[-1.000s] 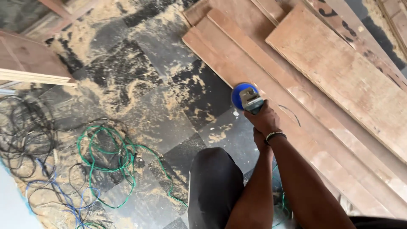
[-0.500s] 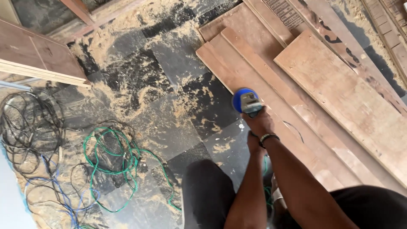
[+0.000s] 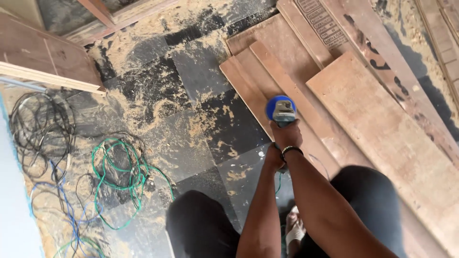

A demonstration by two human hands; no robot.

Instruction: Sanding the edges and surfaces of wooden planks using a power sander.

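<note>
My right hand [image 3: 286, 134], with a dark band on the wrist, grips a blue and grey handheld power tool [image 3: 280, 109] from behind. My left hand [image 3: 273, 157] sits just below it on the tool's rear end. The tool's blue head rests at the near edge of a stack of reddish plywood planks [image 3: 287, 52] lying slantwise on the floor. A wide plank [image 3: 382, 124] lies on top to the right of the tool.
The dark tiled floor [image 3: 201, 76] is strewn with sawdust. Green cable [image 3: 119, 177], black cable [image 3: 38, 124] and blue cable [image 3: 62, 205] lie tangled at the left. A wooden board [image 3: 43, 62] lies at the upper left. My knees [image 3: 201, 224] frame the bottom.
The view has shifted, so the planks and the left board sit lower in the picture. Both hands keep the same hold on the tool at the planks' edge.
</note>
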